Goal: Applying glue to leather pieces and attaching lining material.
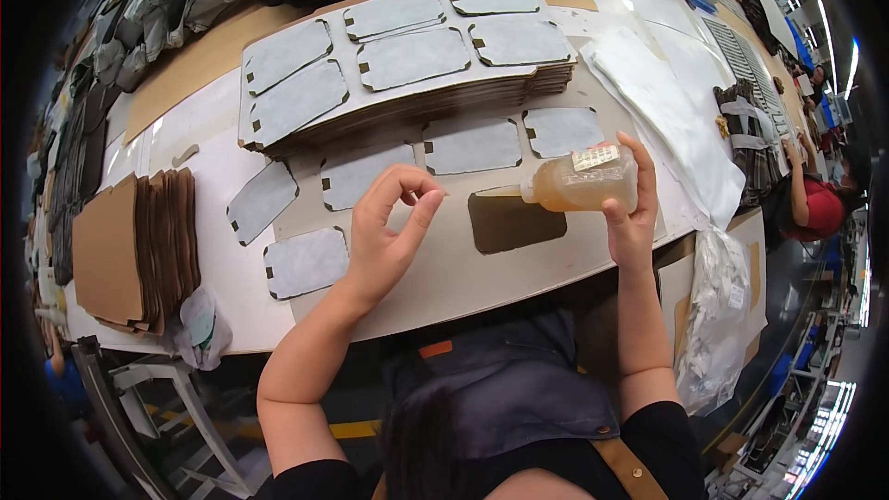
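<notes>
My right hand point(632, 213) grips a translucent squeeze bottle point(579, 182) of amber glue, held sideways with its nozzle pointing left. My left hand point(389, 231) hovers just left of the nozzle tip, thumb and forefinger curled toward each other, holding nothing that I can see. Both hands are above a light cardboard sheet point(444, 264) that carries several grey rounded pads point(306, 261) and one bare brown recess point(516, 220) under the bottle.
A tall stack of similar padded sheets point(407, 65) lies behind. Brown cardboard pieces point(130, 250) stand at the left. White plastic film point(667, 120) and bags point(718, 315) are at the right. Another person in red point(815, 204) works at the far right.
</notes>
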Demonstrator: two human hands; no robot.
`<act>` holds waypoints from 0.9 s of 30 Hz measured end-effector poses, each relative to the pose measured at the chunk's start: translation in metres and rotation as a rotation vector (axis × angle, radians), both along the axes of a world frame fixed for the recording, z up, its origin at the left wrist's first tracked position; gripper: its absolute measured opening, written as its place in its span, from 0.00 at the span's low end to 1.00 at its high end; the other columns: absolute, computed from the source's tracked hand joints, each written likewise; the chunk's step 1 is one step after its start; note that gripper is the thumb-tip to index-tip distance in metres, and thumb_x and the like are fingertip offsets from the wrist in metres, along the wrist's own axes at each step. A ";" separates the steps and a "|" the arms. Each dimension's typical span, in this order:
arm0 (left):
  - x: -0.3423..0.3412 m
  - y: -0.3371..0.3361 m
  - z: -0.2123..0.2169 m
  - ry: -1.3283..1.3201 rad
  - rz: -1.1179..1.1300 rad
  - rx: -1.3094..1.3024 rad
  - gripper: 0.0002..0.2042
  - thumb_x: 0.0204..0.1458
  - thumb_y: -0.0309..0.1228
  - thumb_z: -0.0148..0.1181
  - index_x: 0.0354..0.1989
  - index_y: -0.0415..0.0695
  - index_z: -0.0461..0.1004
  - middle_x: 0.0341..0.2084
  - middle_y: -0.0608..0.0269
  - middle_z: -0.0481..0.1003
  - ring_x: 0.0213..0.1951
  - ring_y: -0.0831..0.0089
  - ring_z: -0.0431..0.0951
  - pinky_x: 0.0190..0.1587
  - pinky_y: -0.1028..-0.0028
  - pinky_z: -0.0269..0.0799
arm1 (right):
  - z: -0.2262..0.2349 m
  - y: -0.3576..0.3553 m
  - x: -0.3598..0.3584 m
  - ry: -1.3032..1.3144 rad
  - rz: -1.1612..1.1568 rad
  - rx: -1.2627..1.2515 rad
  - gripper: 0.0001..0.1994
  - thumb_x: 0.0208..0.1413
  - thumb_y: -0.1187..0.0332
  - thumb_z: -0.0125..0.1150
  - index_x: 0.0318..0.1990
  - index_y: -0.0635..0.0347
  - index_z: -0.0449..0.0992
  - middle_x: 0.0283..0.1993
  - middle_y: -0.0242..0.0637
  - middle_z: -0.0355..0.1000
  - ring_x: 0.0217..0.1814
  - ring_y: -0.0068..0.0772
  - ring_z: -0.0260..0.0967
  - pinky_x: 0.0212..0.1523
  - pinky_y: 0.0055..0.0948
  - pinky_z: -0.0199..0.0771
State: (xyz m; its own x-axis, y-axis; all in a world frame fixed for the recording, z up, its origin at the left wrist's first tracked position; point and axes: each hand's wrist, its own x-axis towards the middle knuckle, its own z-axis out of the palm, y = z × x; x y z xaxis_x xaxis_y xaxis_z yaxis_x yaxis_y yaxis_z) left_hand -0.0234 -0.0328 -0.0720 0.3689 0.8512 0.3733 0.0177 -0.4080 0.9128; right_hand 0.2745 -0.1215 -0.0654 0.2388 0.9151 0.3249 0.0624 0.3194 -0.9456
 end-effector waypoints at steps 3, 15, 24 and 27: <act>0.000 0.000 0.000 -0.007 -0.006 -0.008 0.04 0.61 0.25 0.62 0.35 0.39 0.75 0.34 0.63 0.77 0.36 0.72 0.73 0.42 0.74 0.67 | -0.001 0.005 0.003 -0.015 0.036 -0.008 0.40 0.57 0.59 0.74 0.73 0.58 0.59 0.61 0.37 0.69 0.64 0.32 0.68 0.66 0.34 0.69; 0.000 0.000 -0.001 0.009 0.002 -0.009 0.03 0.60 0.25 0.63 0.36 0.39 0.76 0.34 0.63 0.77 0.36 0.72 0.72 0.41 0.74 0.67 | 0.000 0.009 0.005 -0.046 0.085 0.007 0.40 0.58 0.58 0.73 0.73 0.61 0.60 0.61 0.40 0.68 0.65 0.36 0.68 0.66 0.36 0.69; 0.000 0.000 -0.001 0.002 -0.003 -0.019 0.03 0.60 0.25 0.63 0.36 0.39 0.76 0.34 0.63 0.77 0.36 0.72 0.73 0.41 0.74 0.67 | -0.003 0.010 0.000 -0.030 0.107 0.007 0.40 0.57 0.56 0.74 0.72 0.61 0.60 0.60 0.40 0.68 0.65 0.36 0.68 0.66 0.36 0.69; 0.000 0.000 0.000 0.002 -0.001 -0.011 0.04 0.60 0.25 0.63 0.35 0.39 0.75 0.34 0.63 0.77 0.36 0.72 0.73 0.41 0.74 0.67 | -0.003 0.010 0.000 -0.044 0.103 0.000 0.41 0.57 0.56 0.74 0.73 0.61 0.60 0.60 0.40 0.68 0.65 0.36 0.68 0.66 0.36 0.69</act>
State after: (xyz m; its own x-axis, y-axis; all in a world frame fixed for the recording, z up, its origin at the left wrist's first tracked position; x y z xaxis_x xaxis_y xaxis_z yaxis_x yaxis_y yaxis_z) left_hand -0.0233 -0.0328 -0.0721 0.3709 0.8548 0.3629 0.0194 -0.3978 0.9173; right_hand 0.2743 -0.1114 -0.0681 0.1285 0.9341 0.3330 0.0708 0.3263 -0.9426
